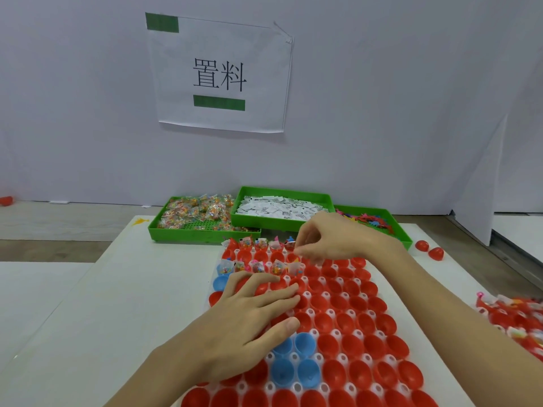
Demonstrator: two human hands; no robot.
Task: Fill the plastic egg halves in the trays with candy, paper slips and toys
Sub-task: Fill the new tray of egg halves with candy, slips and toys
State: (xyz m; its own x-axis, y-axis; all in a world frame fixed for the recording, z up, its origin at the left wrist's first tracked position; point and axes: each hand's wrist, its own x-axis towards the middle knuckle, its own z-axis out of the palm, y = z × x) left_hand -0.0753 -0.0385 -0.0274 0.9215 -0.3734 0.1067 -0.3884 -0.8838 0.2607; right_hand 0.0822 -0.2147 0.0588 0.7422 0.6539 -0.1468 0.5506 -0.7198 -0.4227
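White wall [382, 98] — taped paper sign [220, 74]

Right hand [329, 240]: my fingers curl down over the far rows, and I can't make out what, if anything, sits between the fingertips.
Left hand [249, 321]: it lies flat on the egg tray [379, 279] and hides the egg halves under the palm.
Egg tray, near end: the bottom edge cuts it off, so I can't see its last rows.
Second tray [511, 315]: cut by the right edge and blurred; its contents read only as red with bright specks.
Paper slips [276, 208]: print too small for me to read.
Toy bin [393, 223]: my right wrist covers part of it.
Red object [6, 200]: cut by the left edge, unidentifiable.
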